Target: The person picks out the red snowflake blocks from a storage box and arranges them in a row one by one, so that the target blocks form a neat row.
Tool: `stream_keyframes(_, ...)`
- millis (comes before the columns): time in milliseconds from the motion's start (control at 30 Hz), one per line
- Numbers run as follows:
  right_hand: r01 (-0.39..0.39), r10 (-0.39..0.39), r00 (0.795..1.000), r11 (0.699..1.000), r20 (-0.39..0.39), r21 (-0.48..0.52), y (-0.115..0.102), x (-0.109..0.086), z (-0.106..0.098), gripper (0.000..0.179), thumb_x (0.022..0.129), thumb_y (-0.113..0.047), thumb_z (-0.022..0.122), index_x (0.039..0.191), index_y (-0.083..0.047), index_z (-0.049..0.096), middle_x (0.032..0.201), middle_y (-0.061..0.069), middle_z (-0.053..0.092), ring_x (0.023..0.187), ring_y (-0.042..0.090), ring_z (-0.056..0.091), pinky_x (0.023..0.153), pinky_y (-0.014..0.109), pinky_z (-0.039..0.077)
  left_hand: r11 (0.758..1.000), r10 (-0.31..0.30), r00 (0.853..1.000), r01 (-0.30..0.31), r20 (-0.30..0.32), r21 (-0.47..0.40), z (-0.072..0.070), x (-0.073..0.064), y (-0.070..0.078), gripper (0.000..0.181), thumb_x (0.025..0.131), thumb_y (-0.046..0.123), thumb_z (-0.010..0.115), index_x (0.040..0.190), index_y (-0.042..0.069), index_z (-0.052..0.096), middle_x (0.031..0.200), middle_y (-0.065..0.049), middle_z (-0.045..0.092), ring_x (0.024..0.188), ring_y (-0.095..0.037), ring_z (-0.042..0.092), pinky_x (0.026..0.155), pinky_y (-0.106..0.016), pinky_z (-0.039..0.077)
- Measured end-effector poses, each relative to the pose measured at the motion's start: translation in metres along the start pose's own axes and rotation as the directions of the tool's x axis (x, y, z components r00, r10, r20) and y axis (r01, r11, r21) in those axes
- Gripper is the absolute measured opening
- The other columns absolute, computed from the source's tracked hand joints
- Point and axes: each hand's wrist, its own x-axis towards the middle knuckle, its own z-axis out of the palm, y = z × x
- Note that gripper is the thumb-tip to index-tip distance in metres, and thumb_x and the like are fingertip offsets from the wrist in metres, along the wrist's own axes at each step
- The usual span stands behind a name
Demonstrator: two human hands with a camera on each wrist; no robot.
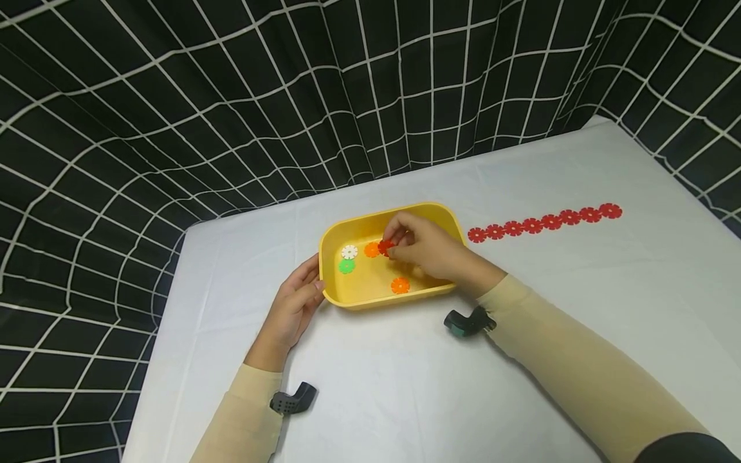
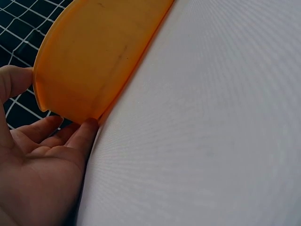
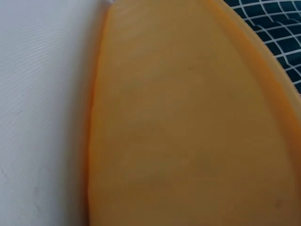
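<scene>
A yellow plastic tub [image 1: 370, 301] stands on the table with a few flower-shaped discs inside: a white disc [image 1: 349, 252], a green disc [image 1: 347, 266] and two orange ones, one being the orange disc [image 1: 400, 285] near the front wall. My left hand [image 1: 294, 305] holds the tub's left end; in the left wrist view its thumb touches the rim and its fingers lie against the outer wall. Inside the tub, my right hand [image 1: 425, 247] pinches a red flower-shaped disc [image 1: 384, 248] beside the other orange disc [image 1: 372, 249]. The right wrist view shows only the tub's outer wall [image 3: 188, 117], hiding that hand.
To the right of the tub, several red flower discs [image 1: 532, 226] lie joined in a slanting row. A white cloth [image 1: 376, 386] covers the table. Black curtain with a white grid [image 1: 359, 96] hangs behind and at both sides.
</scene>
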Motion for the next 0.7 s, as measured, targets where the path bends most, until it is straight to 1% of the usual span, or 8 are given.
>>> stream_keyframes(167,0.031,-0.031,1.000,0.998,0.005,0.053,-0.004,-0.003,-0.006,0.019,0.100,0.002,0.074,0.116,-0.004,0.066,0.109,0.013,0.068,0.098,0.033,0.061,0.085,0.035,0.054,1.000,-0.008,1.000,0.008,-0.005,0.003,0.000,0.000,-0.001,0.063,0.106,0.002,0.054,0.167,-0.001,0.036,0.169,-0.013,0.040,0.154,-0.027,0.041,0.119,-0.037,0.043)
stream_keyframes(300,0.020,-0.019,1.000,0.996,-0.006,0.090,-0.008,-0.005,-0.015,0.019,0.101,0.000,0.074,0.118,-0.004,0.067,0.108,0.015,0.067,0.096,0.034,0.064,0.079,0.032,0.056,1.000,-0.011,1.000,0.011,-0.009,0.003,0.000,0.000,0.001,0.063,0.106,0.002,0.054,0.167,-0.001,0.036,0.169,-0.013,0.040,0.155,-0.026,0.041,0.119,-0.037,0.043)
stream_keyframes(367,0.014,-0.013,1.000,0.993,-0.008,0.115,-0.008,-0.006,-0.019,0.019,0.101,-0.001,0.073,0.119,-0.004,0.067,0.110,0.017,0.066,0.097,0.039,0.065,0.079,0.032,0.057,1.000,-0.010,1.000,0.010,-0.009,0.004,0.000,0.001,0.001,0.063,0.106,0.001,0.054,0.167,-0.001,0.036,0.169,-0.013,0.040,0.155,-0.026,0.041,0.119,-0.037,0.044)
stream_keyframes(500,0.007,-0.007,1.000,0.987,-0.002,0.159,-0.007,-0.007,-0.027,0.020,0.102,-0.002,0.071,0.122,-0.003,0.067,0.113,0.019,0.064,0.104,0.046,0.065,0.088,0.035,0.061,1.000,-0.005,1.000,0.005,-0.005,0.012,-0.001,0.001,0.001,0.063,0.106,0.002,0.054,0.167,-0.001,0.037,0.169,-0.013,0.041,0.154,-0.026,0.041,0.118,-0.037,0.044)
stream_keyframes(700,-0.001,0.002,1.000,0.986,-0.009,0.168,-0.005,-0.010,-0.036,0.022,0.104,-0.008,0.072,0.126,-0.003,0.068,0.117,0.017,0.067,0.104,0.038,0.067,0.095,0.040,0.062,1.000,0.003,1.000,-0.003,-0.002,0.002,-0.001,0.001,0.000,0.063,0.106,0.001,0.054,0.166,-0.002,0.037,0.169,-0.015,0.040,0.154,-0.029,0.041,0.118,-0.037,0.045)
